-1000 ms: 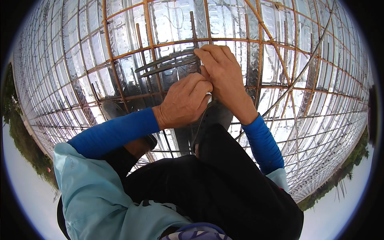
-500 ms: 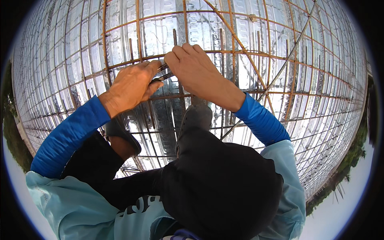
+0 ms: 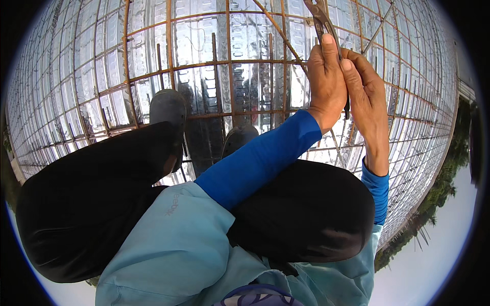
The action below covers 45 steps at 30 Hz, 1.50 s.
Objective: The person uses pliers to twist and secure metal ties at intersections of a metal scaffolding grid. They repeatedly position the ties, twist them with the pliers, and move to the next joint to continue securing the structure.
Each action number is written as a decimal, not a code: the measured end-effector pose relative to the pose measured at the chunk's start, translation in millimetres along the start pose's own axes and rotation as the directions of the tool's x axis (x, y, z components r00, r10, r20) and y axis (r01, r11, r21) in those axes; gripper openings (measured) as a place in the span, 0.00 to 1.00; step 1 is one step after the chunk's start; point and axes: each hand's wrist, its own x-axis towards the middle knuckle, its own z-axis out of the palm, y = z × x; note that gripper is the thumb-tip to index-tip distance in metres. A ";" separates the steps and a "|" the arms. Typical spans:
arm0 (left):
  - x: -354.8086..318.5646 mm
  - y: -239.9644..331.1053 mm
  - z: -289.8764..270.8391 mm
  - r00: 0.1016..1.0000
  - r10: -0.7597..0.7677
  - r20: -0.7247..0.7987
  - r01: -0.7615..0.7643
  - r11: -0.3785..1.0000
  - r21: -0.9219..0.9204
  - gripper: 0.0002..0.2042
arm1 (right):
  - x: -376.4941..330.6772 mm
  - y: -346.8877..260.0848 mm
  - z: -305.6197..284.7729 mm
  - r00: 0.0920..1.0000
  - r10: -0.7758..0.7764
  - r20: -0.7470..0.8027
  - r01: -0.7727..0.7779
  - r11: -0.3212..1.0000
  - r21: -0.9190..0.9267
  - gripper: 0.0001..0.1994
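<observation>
Dark metal pliers (image 3: 322, 19) point up and away, at the upper right of centre. My left hand (image 3: 325, 86) reaches across from the lower left and is closed on their handles, thumb laid along the metal. My right hand (image 3: 368, 99) presses against it from the right side, its fingers curled behind the handles and its thumb beside them. One dark handle end shows below, between the two wrists. The pliers' jaws are partly cut off by the top of the picture. Under the hands runs a mesh of rusty reinforcing bars (image 3: 199, 65).
Ribbed shiny metal decking (image 3: 199, 43) lies beneath the bars, with short upright bar ends sticking up. A diagonal bar (image 3: 280, 30) crosses the mesh. My dark shoes (image 3: 168, 109) stand among the bars. Greenery (image 3: 439, 199) borders the deck at the right.
Both hands have left the bar crossing in the middle and moved right, meeting around the pliers. My left arm now crosses over my right leg. My legs have shifted in the picture.
</observation>
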 end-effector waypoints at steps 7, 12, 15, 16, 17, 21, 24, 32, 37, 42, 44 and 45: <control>-50.1 -32.4 -11.8 0.794 -0.521 -0.313 0.434 0.847 -0.307 0.21 | -50.0 -1.8 -10.4 0.924 0.281 0.260 -0.164 0.904 -0.394 0.24; -60.8 -34.2 -14.3 0.797 -0.516 -0.314 0.479 0.857 -0.192 0.19 | -21.0 -28.4 -34.8 0.902 0.171 0.395 0.102 0.807 -0.582 0.15; -52.5 -22.3 -42.0 0.718 -0.668 -0.198 0.648 0.744 -0.161 0.19 | 9.8 -55.5 -28.2 0.872 0.215 0.440 0.206 0.654 -0.728 0.11; -50.5 -25.6 -48.1 0.690 -0.705 -0.162 0.679 0.708 -0.191 0.19 | 15.8 -53.3 -26.7 0.855 0.278 0.438 0.187 0.623 -0.760 0.13; -49.6 -29.3 -52.1 0.662 -0.739 -0.125 0.707 0.671 -0.222 0.20 | 23.5 -48.2 -26.1 0.834 0.339 0.436 0.173 0.589 -0.789 0.15; -52.5 -37.0 -55.2 0.527 -0.841 -0.122 0.796 0.538 -0.278 0.21 | 36.1 -59.2 5.2 0.802 0.283 0.526 0.271 0.612 -0.743 0.12; -49.0 -45.0 -67.4 0.578 -0.804 -0.140 0.786 0.594 -0.172 0.21 | 35.5 -60.9 13.9 0.804 0.317 0.503 0.268 0.563 -0.782 0.16; -22.9 -49.4 -73.1 0.599 -0.801 0.012 0.778 0.578 -0.246 0.23 | 43.3 -46.4 11.4 0.797 0.295 0.528 0.308 0.553 -0.774 0.18; -9.7 -53.3 -75.9 0.663 -0.749 0.003 0.714 0.631 -0.303 0.22 | 53.7 -44.1 12.5 0.771 0.271 0.577 0.356 0.569 -0.742 0.20; -5.5 -49.8 -76.1 0.638 -0.769 0.032 0.707 0.569 -0.421 0.23 | 57.9 -41.1 15.8 0.765 0.281 0.579 0.343 0.582 -0.737 0.20; -6.8 -46.5 -69.7 0.648 -0.761 0.033 0.678 0.556 -0.481 0.26 | 59.7 -44.1 16.3 0.767 0.261 0.587 0.323 0.633 -0.703 0.20; -6.4 -42.1 -67.6 0.656 -0.753 0.042 0.672 0.559 -0.486 0.27 | 58.7 -43.1 15.8 0.770 0.267 0.580 0.301 0.649 -0.698 0.20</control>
